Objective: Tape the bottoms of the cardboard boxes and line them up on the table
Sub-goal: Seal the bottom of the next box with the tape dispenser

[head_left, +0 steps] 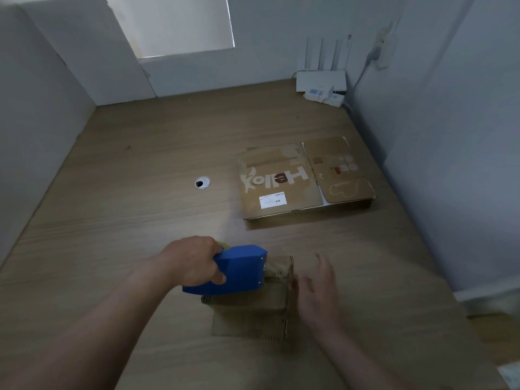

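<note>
Small box [253,302] sat on table [126,226]. Tape dispenser [239,273] over its left end. Flattened boxes [281,187] lay behind it, rightish. Router [320,80] way further back. Cable hole [202,182] behind-left.

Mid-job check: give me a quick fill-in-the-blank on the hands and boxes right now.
The left hand grips a ____ tape dispenser over the small box.
The right hand, beside that box, holds ____.
The flattened box farther back reads ____.
Missing: blue; nothing; Hello.
</note>
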Action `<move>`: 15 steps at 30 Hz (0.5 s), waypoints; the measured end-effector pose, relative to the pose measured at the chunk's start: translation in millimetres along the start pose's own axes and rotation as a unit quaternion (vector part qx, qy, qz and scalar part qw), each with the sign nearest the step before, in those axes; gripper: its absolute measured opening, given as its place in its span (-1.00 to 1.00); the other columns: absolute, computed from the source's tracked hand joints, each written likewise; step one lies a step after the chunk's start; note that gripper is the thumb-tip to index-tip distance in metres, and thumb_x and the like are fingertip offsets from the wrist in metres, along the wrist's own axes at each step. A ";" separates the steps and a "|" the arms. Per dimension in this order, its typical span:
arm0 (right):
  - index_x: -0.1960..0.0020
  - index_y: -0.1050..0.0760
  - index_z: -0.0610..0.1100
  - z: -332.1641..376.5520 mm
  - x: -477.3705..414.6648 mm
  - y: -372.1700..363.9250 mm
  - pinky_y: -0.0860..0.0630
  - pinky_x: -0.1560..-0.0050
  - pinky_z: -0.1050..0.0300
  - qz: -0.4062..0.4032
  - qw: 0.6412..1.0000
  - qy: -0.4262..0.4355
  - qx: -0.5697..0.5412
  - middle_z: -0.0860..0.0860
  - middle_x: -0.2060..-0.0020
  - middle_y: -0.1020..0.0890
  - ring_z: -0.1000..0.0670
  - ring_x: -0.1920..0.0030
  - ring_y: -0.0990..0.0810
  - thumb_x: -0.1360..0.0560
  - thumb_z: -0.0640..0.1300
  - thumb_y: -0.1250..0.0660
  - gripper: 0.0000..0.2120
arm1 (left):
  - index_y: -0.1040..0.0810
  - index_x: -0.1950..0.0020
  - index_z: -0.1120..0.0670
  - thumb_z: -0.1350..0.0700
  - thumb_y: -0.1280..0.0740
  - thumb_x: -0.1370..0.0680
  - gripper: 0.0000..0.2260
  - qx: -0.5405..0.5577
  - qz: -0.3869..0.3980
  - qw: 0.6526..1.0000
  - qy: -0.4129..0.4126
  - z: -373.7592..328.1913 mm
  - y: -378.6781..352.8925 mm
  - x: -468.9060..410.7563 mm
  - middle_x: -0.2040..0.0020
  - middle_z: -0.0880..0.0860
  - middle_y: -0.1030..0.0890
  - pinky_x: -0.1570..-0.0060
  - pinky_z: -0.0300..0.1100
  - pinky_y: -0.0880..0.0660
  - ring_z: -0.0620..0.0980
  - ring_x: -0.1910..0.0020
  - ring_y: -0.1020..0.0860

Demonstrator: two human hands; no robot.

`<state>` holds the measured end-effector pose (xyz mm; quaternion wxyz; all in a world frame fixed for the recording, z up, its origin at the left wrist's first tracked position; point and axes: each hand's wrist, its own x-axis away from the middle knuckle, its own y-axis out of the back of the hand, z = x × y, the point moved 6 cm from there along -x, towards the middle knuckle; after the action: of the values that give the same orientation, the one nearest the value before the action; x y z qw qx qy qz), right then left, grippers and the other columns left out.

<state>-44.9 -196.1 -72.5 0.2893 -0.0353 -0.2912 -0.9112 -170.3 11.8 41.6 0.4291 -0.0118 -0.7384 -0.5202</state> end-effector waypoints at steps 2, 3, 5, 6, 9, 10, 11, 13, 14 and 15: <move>-0.60 0.11 0.11 20.9 5.8 -4.9 0.04 -0.53 0.12 0.137 0.977 0.141 0.082 0.17 -0.59 0.10 0.14 -0.58 0.14 -0.46 0.14 -0.43 -0.07 | -0.49 0.06 -0.09 -0.12 -0.42 -0.48 -0.82 0.003 0.004 1.000 0.005 1.1 0.3 -0.3 0.20 -0.10 -0.51 0.19 -0.14 -0.38 -0.06 0.18 -0.49; -0.59 0.25 0.14 25.9 6.8 -10.1 0.12 -0.53 0.11 0.194 0.953 0.176 0.151 0.20 -0.58 0.23 0.16 -0.56 0.25 -0.38 0.27 -0.44 0.08 | -0.49 0.05 -0.09 -0.12 -0.42 -0.48 -0.83 0.006 0.007 1.000 0.006 1.0 0.6 -0.5 0.20 -0.10 -0.52 0.17 -0.13 -0.40 -0.06 0.17 -0.50; -0.57 0.38 0.13 33.0 -0.2 -18.2 0.17 -0.56 0.03 0.247 0.914 0.210 0.245 0.18 -0.57 0.32 0.12 -0.55 0.34 -0.28 0.40 -0.45 0.24 | -0.49 0.05 -0.09 -0.11 -0.42 -0.48 -0.83 0.005 0.008 1.000 0.003 -1.1 3.5 -1.1 0.21 -0.11 -0.51 0.16 -0.13 -0.39 -0.06 0.16 -0.50; -0.57 0.38 0.11 37.4 -4.1 -21.5 0.15 -0.58 -0.01 0.262 0.902 0.215 0.270 0.15 -0.58 0.29 0.09 -0.56 0.32 -0.27 0.39 -0.47 0.27 | -0.48 0.05 -0.09 -0.10 -0.41 -0.49 -0.83 0.004 0.009 1.000 0.002 -2.0 4.5 -0.7 0.21 -0.11 -0.50 0.17 -0.14 -0.38 -0.06 0.17 -0.49; -0.60 0.30 0.08 40.8 -13.2 -24.7 0.03 -0.58 0.02 0.272 0.906 0.189 0.263 0.09 -0.61 0.10 0.05 -0.60 0.12 -0.27 0.25 -0.57 0.27 | -0.46 0.05 -0.10 -0.09 -0.41 -0.50 -0.83 0.001 0.010 1.000 -0.004 -2.9 8.1 1.5 0.23 -0.13 -0.47 0.21 -0.15 -0.33 -0.09 0.20 -0.46; -0.60 0.28 0.08 40.0 -14.1 -24.2 -0.02 -0.57 0.05 0.273 0.912 0.180 0.247 0.10 -0.61 0.06 0.05 -0.59 0.06 -0.27 0.21 -0.59 0.27 | -0.46 0.07 -0.11 -0.09 -0.41 -0.50 -0.84 0.000 0.010 1.000 -0.008 -2.8 9.2 2.4 0.23 -0.13 -0.47 0.22 -0.15 -0.33 -0.10 0.22 -0.45; -0.60 0.27 0.09 38.3 -14.7 -24.0 -0.06 -0.55 0.06 0.276 0.916 0.175 0.232 0.10 -0.61 0.03 0.06 -0.59 0.02 -0.26 0.18 -0.60 0.27 | -0.45 0.10 -0.12 -0.09 -0.41 -0.50 -0.85 0.000 0.012 1.000 -0.012 -2.8 10.1 3.9 0.23 -0.14 -0.47 0.22 -0.15 -0.32 -0.12 0.23 -0.44; -0.61 0.23 0.11 34.5 -16.2 -23.3 -0.10 -0.54 0.06 0.277 0.921 0.170 0.216 0.13 -0.60 -0.01 0.08 -0.58 -0.02 -0.26 0.12 -0.62 0.25 | -0.42 0.19 -0.14 -0.08 -0.42 -0.50 -0.81 0.003 0.020 1.000 -0.018 -2.0 11.5 6.8 0.23 -0.15 -0.46 0.23 -0.15 -0.32 -0.15 0.25 -0.42; -0.61 0.20 0.11 33.4 -16.3 -23.0 -0.12 -0.54 0.06 0.273 0.922 0.171 0.213 0.14 -0.59 -0.04 0.09 -0.57 -0.05 -0.26 0.10 -0.62 0.24 | -0.40 0.22 -0.15 -0.08 -0.42 -0.50 -0.79 0.008 0.025 0.999 -0.020 -1.2 11.4 8.4 0.22 -0.15 -0.46 0.23 -0.15 -0.32 -0.16 0.25 -0.42; -0.61 0.16 0.12 32.4 -16.8 -22.9 -0.14 -0.54 0.06 0.266 0.924 0.176 0.209 0.16 -0.58 -0.07 0.10 -0.56 -0.08 -0.25 0.09 -0.62 0.21 | -0.40 0.22 -0.16 -0.07 -0.42 -0.50 -0.79 0.013 0.029 0.999 -0.022 -0.5 11.0 9.7 0.22 -0.16 -0.47 0.24 -0.16 -0.33 -0.17 0.25 -0.42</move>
<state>-46.9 -154.5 -61.3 0.5688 0.1108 -0.3989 -0.7107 -171.0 12.3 56.2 0.4273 -0.0389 -0.7540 -0.4973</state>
